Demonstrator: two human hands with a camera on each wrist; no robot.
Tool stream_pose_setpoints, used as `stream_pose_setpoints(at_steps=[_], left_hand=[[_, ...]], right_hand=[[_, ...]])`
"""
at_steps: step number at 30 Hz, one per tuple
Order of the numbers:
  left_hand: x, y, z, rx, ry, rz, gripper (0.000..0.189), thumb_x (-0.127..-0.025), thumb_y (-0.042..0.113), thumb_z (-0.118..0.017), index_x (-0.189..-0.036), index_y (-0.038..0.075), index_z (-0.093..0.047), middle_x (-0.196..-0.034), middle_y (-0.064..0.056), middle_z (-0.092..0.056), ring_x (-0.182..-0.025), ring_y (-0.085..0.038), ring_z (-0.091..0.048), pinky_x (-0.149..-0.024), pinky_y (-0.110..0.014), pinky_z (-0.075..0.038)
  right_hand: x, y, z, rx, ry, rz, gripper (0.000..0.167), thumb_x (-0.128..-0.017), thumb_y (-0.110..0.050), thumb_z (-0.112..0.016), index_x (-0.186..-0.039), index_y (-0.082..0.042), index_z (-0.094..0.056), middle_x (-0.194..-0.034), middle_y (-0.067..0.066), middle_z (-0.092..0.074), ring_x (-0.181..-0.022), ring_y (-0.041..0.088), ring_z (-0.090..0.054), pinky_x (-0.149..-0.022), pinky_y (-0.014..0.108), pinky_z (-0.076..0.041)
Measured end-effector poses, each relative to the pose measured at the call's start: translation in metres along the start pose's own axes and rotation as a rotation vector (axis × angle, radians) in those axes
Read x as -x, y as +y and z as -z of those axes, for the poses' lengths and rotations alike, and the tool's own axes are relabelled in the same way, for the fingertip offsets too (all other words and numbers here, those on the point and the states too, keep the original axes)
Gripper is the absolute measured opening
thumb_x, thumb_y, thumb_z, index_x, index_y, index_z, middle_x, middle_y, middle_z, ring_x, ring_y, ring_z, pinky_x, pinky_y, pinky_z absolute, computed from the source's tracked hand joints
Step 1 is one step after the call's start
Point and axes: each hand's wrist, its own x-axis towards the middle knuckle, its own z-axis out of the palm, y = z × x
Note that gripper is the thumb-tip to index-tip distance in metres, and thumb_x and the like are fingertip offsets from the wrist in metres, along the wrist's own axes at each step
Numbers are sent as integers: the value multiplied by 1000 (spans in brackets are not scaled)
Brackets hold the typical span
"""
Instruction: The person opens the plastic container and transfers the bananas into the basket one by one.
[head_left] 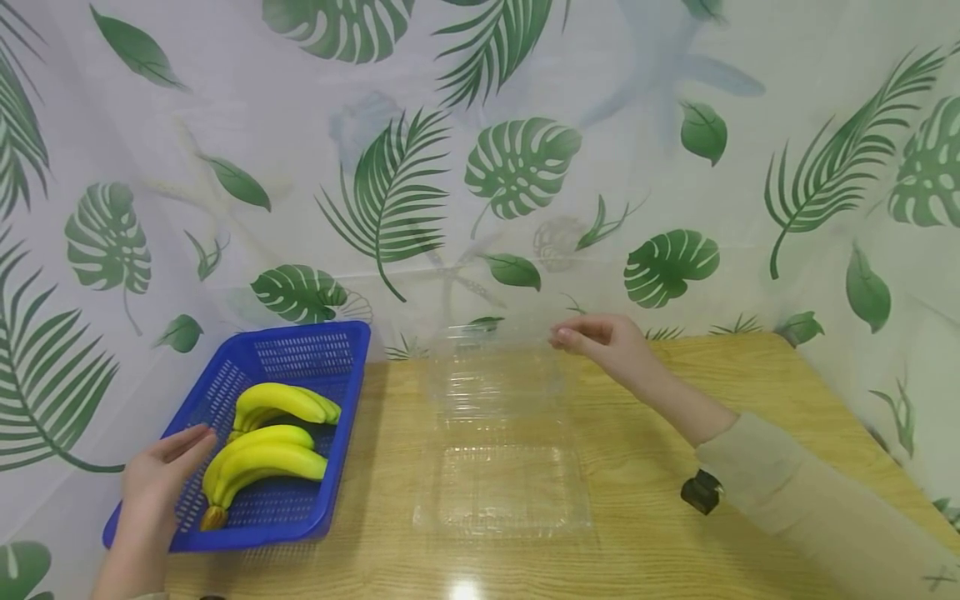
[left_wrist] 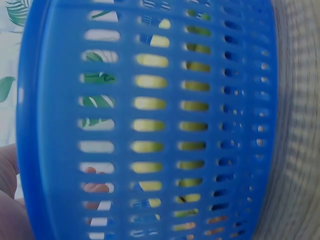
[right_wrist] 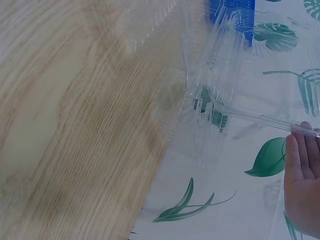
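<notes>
My left hand (head_left: 153, 479) is over the left side of a blue plastic basket (head_left: 348, 433), its fingers slightly bent and close to the bananas. Two bunches of yellow bananas (head_left: 262, 458) lie inside the basket, the nearer one with its brown stem end toward me. In the left wrist view, the slotted basket wall (left_wrist: 60, 150) hides part of that hand. On the table is a clear plastic clamshell box (head_left: 502, 492) with its lid (head_left: 495, 367) raised at the back. My right hand (head_left: 607, 346) pinches the lid's right edge between thumb and fingers.
The wood-grain table (head_left: 637, 533) runs back to a white wall covering (head_left: 585, 275) printed with green leaves. A small black object (head_left: 701, 492) is beside the right sleeve (head_left: 795, 483). Another dark thing shows at the bottom edge, below the basket.
</notes>
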Motion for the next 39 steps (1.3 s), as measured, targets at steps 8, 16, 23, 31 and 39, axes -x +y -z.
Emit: stream_pose_setpoints(at_steps=[8,16,23,31,39], left_hand=[[5,7,-10,-8,-27,-46,75,-106,46,-61,-165,7,-36,-109,32,-60,-161,-36,-26,-135,-57,-22],[13,16,-23,-12,-78,-103,76,-105,45,-66,-164,6,-38,-92,44,-57,-122,1,-46,-135,-55,-24],[21,24,-34,-72,-118,-144,73,-106,47,-63,-164,10,-40,-103,44,-60,-118,10,-47,-133,-48,-33],[32,33,-49,-92,-138,-187,68,-105,45,-67,-159,10,-47,-113,38,-65,-108,18,-53,-102,-4,-48],[40,38,-60,-55,-145,-244,61,-105,34,-69,-155,4,-51,-107,38,-65,-103,21,-57,-92,2,-46]], right_hand=[[3,-1,-1,3,-3,3,34,-109,-18,-62,-129,8,-69,-127,26,-75,-102,-6,-73,-98,11,-56],[8,-1,0,8,-3,37,32,-108,-14,-63,-129,8,-70,-124,26,-76,-104,-2,-75,-96,12,-58],[16,-2,-1,50,-11,47,32,-107,-15,-65,-132,5,-70,-127,24,-75,-104,-5,-72,-94,11,-58],[30,-4,-7,55,-22,74,31,-105,-8,-66,-130,9,-68,-130,29,-72,-103,-10,-69,-92,12,-59],[45,-4,-12,38,-45,142,31,-102,-2,-67,-131,10,-67,-132,30,-70,-109,-7,-69,-95,15,-60]])
